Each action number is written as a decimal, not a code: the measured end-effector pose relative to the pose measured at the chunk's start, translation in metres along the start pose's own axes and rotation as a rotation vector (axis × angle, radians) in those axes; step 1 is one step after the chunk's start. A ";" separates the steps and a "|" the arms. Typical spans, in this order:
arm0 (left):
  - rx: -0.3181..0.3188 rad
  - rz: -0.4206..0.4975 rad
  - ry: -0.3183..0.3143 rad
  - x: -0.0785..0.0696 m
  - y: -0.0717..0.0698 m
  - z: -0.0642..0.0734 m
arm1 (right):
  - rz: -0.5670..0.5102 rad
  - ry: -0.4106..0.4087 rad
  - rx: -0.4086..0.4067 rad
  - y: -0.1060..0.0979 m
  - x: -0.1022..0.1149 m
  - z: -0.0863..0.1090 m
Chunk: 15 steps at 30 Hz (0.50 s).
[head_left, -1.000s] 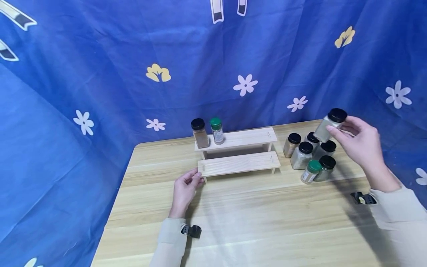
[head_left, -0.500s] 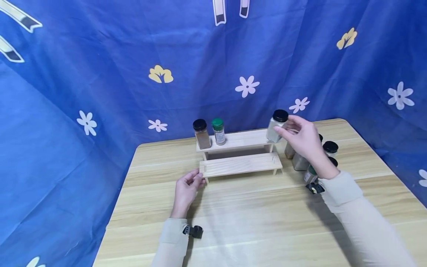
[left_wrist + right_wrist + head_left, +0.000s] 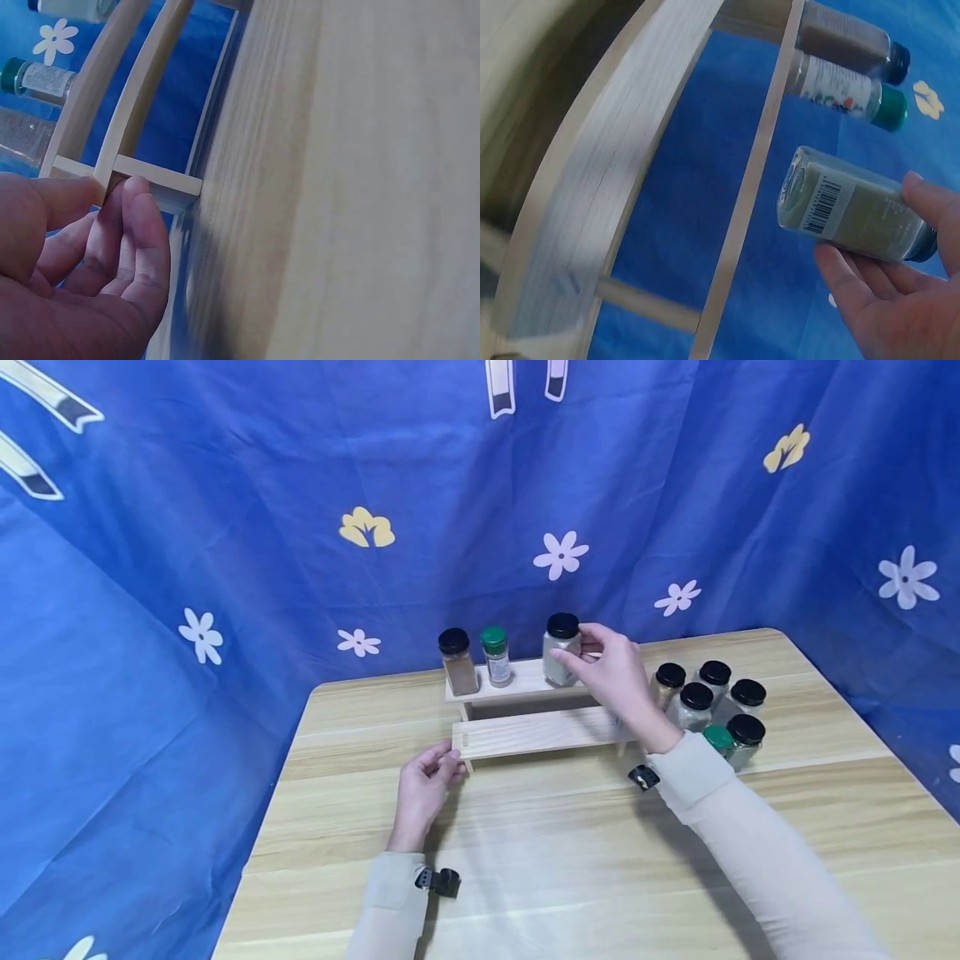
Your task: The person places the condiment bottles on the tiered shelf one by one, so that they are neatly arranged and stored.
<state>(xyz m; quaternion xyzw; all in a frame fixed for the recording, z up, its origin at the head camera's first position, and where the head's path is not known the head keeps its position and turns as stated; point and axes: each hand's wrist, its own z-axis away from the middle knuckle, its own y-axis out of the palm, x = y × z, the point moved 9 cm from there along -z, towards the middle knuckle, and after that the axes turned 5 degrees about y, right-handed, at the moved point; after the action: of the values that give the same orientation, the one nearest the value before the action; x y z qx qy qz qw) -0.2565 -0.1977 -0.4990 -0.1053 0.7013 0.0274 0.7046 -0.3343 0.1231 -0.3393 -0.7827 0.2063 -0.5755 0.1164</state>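
Note:
My left hand (image 3: 422, 789) pinches the left end of the lower tier of a two-tier wooden spice rack (image 3: 525, 733), thumb on top and fingers beneath in the left wrist view. With my right hand (image 3: 617, 672) I hold a clear spice jar (image 3: 855, 206) with a black lid and pale contents. It is upright at the upper tier, right of a green-lidded spice jar (image 3: 497, 664). A gap shows between its base and the shelf edge in the right wrist view. Farthest left on that tier stands a black-lidded jar of brown spice (image 3: 460, 672).
To the right of the rack several jars stand close together on the wooden table (image 3: 540, 860), among them a black-lidded jar (image 3: 690, 710) and a green-lidded jar (image 3: 717, 739), partly hidden by my right sleeve. A blue patterned cloth (image 3: 420, 468) hangs behind the table.
My right hand has carried the pale jar leftward from above the jar group to the upper tier, now nearer the green-lidded jar. My left hand has kept its grip on the rack.

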 end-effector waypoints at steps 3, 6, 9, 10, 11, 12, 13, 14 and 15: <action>-0.002 -0.003 -0.006 0.001 0.000 0.001 | 0.004 -0.025 0.001 0.012 0.004 -0.002; -0.006 -0.018 -0.010 0.002 -0.002 0.001 | 0.003 -0.039 -0.008 0.021 0.005 -0.003; 0.000 -0.037 -0.003 0.001 -0.002 0.001 | 0.000 -0.039 -0.024 0.027 0.004 -0.003; 0.004 -0.040 0.002 0.000 -0.001 0.001 | -0.001 -0.036 -0.028 0.029 0.004 -0.003; 0.008 -0.042 0.007 -0.001 -0.001 0.001 | 0.002 -0.033 -0.033 0.030 0.003 -0.003; 0.011 -0.045 0.011 -0.001 0.000 0.001 | 0.000 -0.029 -0.034 0.032 0.003 -0.003; 0.014 -0.047 0.014 -0.002 0.000 0.001 | 0.000 -0.026 -0.034 0.033 0.003 -0.003; 0.016 -0.051 0.018 -0.002 0.000 0.000 | 0.000 -0.025 -0.033 0.034 0.004 -0.003; 0.014 -0.049 0.017 -0.002 0.000 0.001 | 0.002 -0.025 -0.033 0.036 0.004 -0.003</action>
<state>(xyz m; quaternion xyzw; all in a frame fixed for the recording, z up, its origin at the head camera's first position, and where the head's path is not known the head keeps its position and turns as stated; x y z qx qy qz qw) -0.2559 -0.1971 -0.4971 -0.1177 0.7045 0.0041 0.6998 -0.3433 0.0899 -0.3499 -0.7913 0.2151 -0.5623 0.1066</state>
